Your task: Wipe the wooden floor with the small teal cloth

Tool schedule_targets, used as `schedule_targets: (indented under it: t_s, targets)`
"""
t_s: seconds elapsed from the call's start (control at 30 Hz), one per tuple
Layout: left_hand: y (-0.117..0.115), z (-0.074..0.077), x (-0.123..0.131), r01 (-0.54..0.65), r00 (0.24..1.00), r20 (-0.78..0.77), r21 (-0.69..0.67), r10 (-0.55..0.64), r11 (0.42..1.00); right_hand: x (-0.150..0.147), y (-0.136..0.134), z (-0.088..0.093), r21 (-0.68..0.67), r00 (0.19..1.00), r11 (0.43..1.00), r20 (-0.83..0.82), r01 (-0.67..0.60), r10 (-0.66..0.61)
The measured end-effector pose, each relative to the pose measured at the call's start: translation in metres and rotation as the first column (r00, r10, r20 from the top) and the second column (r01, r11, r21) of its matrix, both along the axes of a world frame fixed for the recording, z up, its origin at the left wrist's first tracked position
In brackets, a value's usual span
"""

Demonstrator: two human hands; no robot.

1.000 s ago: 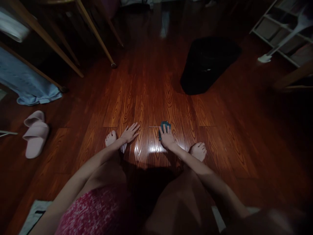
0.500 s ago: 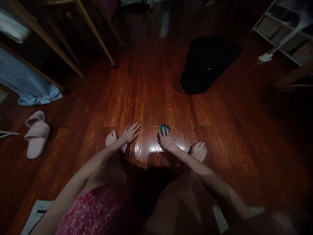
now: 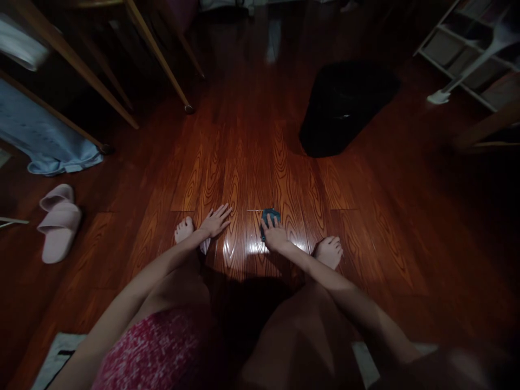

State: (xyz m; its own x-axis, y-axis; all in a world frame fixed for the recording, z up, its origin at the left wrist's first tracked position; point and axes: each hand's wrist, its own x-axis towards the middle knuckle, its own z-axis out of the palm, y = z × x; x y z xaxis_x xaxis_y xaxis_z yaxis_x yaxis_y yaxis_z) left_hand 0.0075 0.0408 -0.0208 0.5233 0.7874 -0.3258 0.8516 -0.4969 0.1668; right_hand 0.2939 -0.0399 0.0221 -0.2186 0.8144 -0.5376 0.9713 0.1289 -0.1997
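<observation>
My right hand [image 3: 275, 234] lies palm down on a dark teal cloth [image 3: 271, 214] on the glossy wooden floor [image 3: 260, 179]. Its fingers are spread over the cloth, which shows beyond the fingertips and along the left side of the hand. To the left, my left hand [image 3: 216, 221] rests flat on the boards with its fingers apart and nothing in them. A small pale pinkish thing [image 3: 205, 245] shows just below the left wrist, too dim to name. My bare feet stand outside the hands, the left foot [image 3: 184, 229] and the right foot [image 3: 330, 251].
A black bin-like container [image 3: 345, 108] stands ahead on the right. Pink slippers [image 3: 60, 230] lie at the left, below hanging blue fabric [image 3: 52, 135]. Wooden furniture legs [image 3: 162, 59] rise at the upper left. At the upper right is a white shelf [image 3: 450, 59].
My right hand and the teal cloth have slid slightly left, and more of the cloth shows ahead of the fingers. The left hand stays in place.
</observation>
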Motion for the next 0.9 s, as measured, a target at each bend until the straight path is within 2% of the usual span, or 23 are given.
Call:
schedule_targets:
  t_s: [0.1, 0.17, 0.23, 0.33, 0.4, 0.47, 0.57, 0.63, 0.7, 0.77, 0.9]
  targets:
    - [0.0, 0.001, 0.0, -0.002, 1.0, -0.003, -0.009, 0.002, 1.0, 0.006, 0.006, 0.0, 0.082, 0.989, 0.993, 0.111, 0.089, -0.098]
    - [0.0, 0.0, 0.0, 0.003, 1.0, 0.003, -0.008, -0.003, 1.0, 0.003, 0.001, 0.0, 0.058, 0.981, 0.992, 0.152, 0.114, -0.122]
    - [0.0, -0.001, -0.001, 0.007, 1.0, 0.008, 0.005, -0.008, 1.0, -0.003, -0.008, 0.0, -0.012, 0.991, 0.997, 0.116, 0.075, -0.073]
    - [0.0, -0.003, -0.001, 0.011, 1.0, 0.002, 0.02, -0.011, 1.0, -0.013, -0.019, 0.001, -0.126, 0.997, 0.99, -0.031, -0.068, 0.065]
    - [0.0, -0.003, -0.001, 0.01, 1.0, 0.0, 0.017, -0.01, 1.0, -0.015, -0.018, 0.002, -0.146, 0.989, 0.981, -0.099, -0.125, 0.111]
    - [0.0, -0.004, -0.001, 0.007, 1.0, 0.003, 0.012, -0.007, 1.0, -0.011, -0.011, 0.003, -0.113, 0.987, 0.985, -0.111, -0.127, 0.114]
    - [0.0, -0.003, -0.001, 0.001, 1.0, 0.01, 0.013, -0.001, 1.0, 0.001, 0.005, 0.003, 0.015, 0.998, 0.999, -0.037, -0.042, 0.043]
    - [0.0, -0.002, -0.001, 0.002, 1.0, 0.012, 0.012, -0.002, 1.0, 0.009, 0.012, 0.002, 0.102, 0.997, 0.993, 0.042, 0.061, -0.066]
    - [0.0, -0.001, -0.001, 0.003, 1.0, 0.011, 0.008, -0.003, 1.0, 0.012, 0.013, 0.0, 0.133, 0.981, 0.98, 0.1, 0.15, -0.164]
    - [0.0, -0.001, 0.0, 0.004, 1.0, 0.006, 0.0, -0.004, 1.0, 0.008, 0.005, -0.001, 0.079, 0.977, 0.982, 0.12, 0.17, -0.178]
    - [0.0, -0.001, 0.0, -0.001, 1.0, 0.002, -0.002, 0.001, 1.0, -0.01, -0.02, -0.002, -0.099, 0.998, 0.995, 0.049, 0.031, -0.026]
